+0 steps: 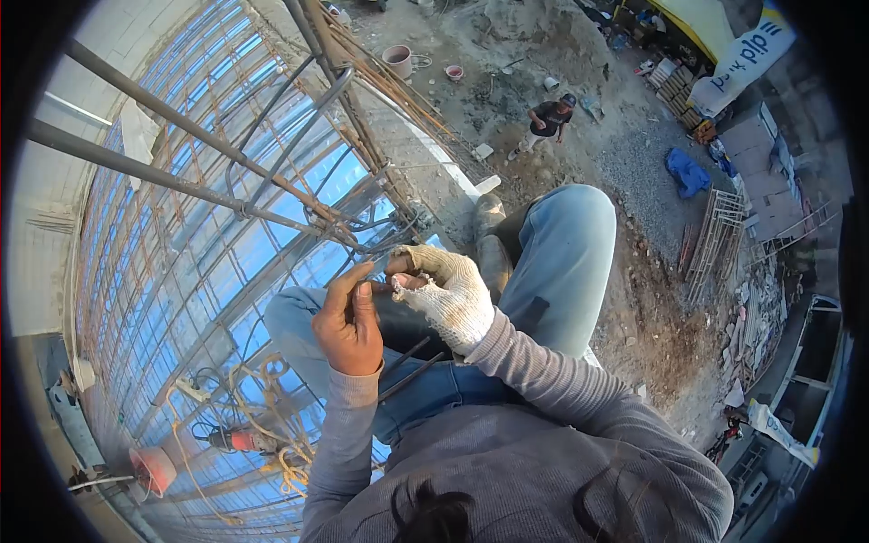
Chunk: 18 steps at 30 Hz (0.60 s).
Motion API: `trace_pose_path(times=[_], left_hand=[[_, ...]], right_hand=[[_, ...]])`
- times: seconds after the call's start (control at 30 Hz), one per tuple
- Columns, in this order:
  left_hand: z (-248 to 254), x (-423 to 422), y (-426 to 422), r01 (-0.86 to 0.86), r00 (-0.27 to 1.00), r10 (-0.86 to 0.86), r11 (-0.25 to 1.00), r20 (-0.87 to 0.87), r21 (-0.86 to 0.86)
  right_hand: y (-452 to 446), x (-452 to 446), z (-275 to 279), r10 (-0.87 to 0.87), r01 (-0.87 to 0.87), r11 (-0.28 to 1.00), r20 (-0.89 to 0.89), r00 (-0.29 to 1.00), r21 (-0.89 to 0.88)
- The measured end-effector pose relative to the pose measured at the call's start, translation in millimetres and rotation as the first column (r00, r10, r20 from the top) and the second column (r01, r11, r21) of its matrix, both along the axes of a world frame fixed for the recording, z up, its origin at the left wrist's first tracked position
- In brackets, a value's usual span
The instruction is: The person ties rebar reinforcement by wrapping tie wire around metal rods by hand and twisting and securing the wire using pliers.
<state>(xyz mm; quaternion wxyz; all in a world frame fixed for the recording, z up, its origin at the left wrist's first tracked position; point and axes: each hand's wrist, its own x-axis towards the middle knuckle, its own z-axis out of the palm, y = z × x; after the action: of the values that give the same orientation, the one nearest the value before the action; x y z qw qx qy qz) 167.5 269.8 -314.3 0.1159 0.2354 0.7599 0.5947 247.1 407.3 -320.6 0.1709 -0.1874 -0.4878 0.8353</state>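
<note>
Bare-skinned, my left hand (351,321) is raised above my lap with thumb and fingers pinched together. Close on its right, my right hand (442,294) wears a worn whitish knit glove with bare fingertips, its fingers curled and closed. Something thin seems to lie between the two hands, too small to make out. Just beyond them, steel bars (339,226) meet at a tied joint. Below the hands, two dark rods (412,369) cross over my jeans (566,262).
A rebar grid (181,235) spreads over blue-white sheeting at left, with yellow rope (272,398), a red power tool (249,440) and a red bucket (152,471). Far below, a person (550,122) stands on dirt near buckets (396,60), a blue tarp (688,172) and stacked metal frames (717,237).
</note>
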Motion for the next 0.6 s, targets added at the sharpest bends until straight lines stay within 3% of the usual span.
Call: trace_pose_path(times=[0.07, 0.13, 0.2, 0.27, 0.33, 0.43, 0.5, 0.6], left_hand=[[-16.9, -1.4, 0.5, -0.049, 0.969, 0.041, 0.998, -0.245, -0.028], [-0.1, 10.2, 4.5, -0.022, 0.969, -0.002, 0.995, -0.246, -0.093], [-3.5, 8.6, 4.3, -0.052, 0.964, 0.021, 0.993, -0.265, -0.110], [-20.7, 5.7, 0.7, -0.071, 0.956, 0.044, 0.994, -0.291, -0.085], [-20.0, 4.9, 4.4, -0.062, 0.946, 0.014, 0.988, -0.324, -0.138], [-25.3, 4.2, 7.7, -0.073, 0.905, -0.006, 0.983, -0.425, -0.169], [-26.6, 6.3, 11.9, -0.059, 0.908, -0.011, 0.987, -0.419, -0.152], [-20.5, 8.2, 15.3, -0.038, 0.907, -0.010, 0.994, -0.421, -0.105]], right_hand=[[-1.6, -0.4, 1.6, 0.064, -0.064, 0.998, 0.045, 0.997, -0.007], [-3.5, -0.3, 1.8, 0.049, -0.056, 0.969, 0.035, 0.998, 0.241], [-14.7, -1.6, -17.7, -0.010, 0.012, 0.990, -0.015, 1.000, 0.142], [-12.6, -0.9, -6.2, -0.026, 0.009, 0.963, 0.059, 0.998, 0.270], [-15.8, -2.5, -13.3, -0.039, -0.013, 0.965, 0.195, 0.980, 0.262], [-20.6, -5.0, -21.0, -0.086, 0.054, 0.984, 0.184, 0.979, 0.171], [-21.4, -3.4, -22.0, -0.028, 0.048, 0.989, 0.143, 0.989, -0.140], [-18.8, -3.8, -25.0, 0.052, -0.022, 0.976, 0.136, 0.989, -0.214]])
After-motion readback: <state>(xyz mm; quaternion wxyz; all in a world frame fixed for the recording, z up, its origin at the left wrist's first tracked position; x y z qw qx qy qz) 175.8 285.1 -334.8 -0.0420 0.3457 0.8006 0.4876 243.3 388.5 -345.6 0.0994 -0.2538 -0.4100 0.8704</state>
